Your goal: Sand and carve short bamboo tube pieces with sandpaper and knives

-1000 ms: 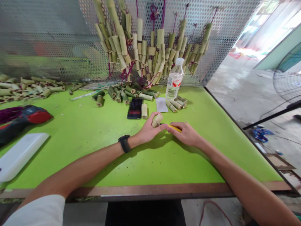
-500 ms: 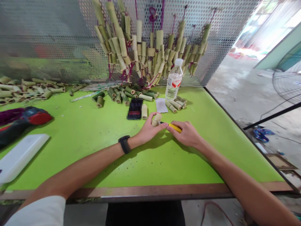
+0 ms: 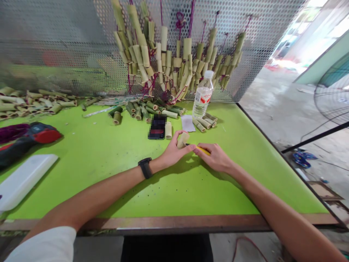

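My left hand (image 3: 175, 151) holds a short pale bamboo piece (image 3: 183, 139) above the green table, its thumb pointing toward my right hand. The fingers of my right hand (image 3: 215, 157) are wrapped round a yellow knife (image 3: 203, 150). Its dark front end meets the bamboo by my left thumb; the exact contact is too small to tell. Just beyond my left hand, another pale bamboo piece (image 3: 168, 130) stands beside a phone (image 3: 157, 127). A sheet of grey-white paper (image 3: 188, 123) lies behind the held piece.
A water bottle (image 3: 203, 96) stands behind cut bamboo tubes (image 3: 200, 124). Bamboo bundles (image 3: 187, 49) hang on a perforated metal panel. At the left are a red and black tool (image 3: 43, 134), a white box (image 3: 28, 178) and a bamboo pile (image 3: 35, 102).
The held bamboo piece has turned slightly, and less of the yellow knife shows as my right hand has tilted. The view has shifted a little.
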Motion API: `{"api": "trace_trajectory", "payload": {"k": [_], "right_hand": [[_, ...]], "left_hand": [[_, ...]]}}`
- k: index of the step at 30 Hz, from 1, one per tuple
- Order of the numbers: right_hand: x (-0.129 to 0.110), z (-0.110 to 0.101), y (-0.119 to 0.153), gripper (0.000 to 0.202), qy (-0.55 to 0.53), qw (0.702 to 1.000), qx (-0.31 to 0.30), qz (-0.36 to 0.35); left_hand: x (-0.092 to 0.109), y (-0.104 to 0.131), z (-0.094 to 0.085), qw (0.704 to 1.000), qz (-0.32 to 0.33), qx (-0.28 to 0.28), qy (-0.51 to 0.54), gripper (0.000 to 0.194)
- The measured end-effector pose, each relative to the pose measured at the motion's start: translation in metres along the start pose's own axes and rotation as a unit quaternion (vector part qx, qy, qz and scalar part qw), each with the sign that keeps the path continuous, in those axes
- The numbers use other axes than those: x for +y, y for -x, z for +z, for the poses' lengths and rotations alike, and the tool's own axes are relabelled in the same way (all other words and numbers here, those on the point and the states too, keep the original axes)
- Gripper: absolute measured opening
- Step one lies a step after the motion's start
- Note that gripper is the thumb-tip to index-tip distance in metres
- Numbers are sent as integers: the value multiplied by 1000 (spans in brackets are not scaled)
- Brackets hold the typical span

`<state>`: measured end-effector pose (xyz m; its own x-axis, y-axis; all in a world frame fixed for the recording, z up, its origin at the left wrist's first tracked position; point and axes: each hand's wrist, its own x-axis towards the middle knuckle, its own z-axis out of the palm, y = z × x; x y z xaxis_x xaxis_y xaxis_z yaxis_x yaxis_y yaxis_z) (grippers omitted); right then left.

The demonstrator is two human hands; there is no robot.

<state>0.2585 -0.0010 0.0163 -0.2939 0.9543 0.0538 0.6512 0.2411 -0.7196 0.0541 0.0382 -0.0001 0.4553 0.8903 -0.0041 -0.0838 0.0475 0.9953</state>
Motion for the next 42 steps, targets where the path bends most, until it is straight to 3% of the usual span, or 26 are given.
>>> {"api": "trace_trajectory", "payload": {"k": [7, 16, 23, 32, 37, 42], "right_hand": [[2, -1, 0, 61, 8, 1000, -4, -2], [-3, -1, 2, 55, 82, 994, 71, 24], [3, 1, 0, 59, 51, 998, 34, -1], [-2, -2, 2, 58, 41, 999, 17, 6], [-1, 1, 2, 56, 109, 991, 70, 28], [7, -1, -1, 53, 153, 979, 129, 27]], "left_hand": [[-1, -2, 0, 1000, -15, -3, -12, 87], [-11, -6, 1, 999, -4, 30, -19, 72], [-6, -4, 0, 999, -24, 26, -15, 84], [-5, -3, -2, 999, 4, 3, -38, 70], [-7, -6, -1, 999, -2, 24, -29, 69], [-9, -9, 0, 998, -50, 40, -22, 75]]}}
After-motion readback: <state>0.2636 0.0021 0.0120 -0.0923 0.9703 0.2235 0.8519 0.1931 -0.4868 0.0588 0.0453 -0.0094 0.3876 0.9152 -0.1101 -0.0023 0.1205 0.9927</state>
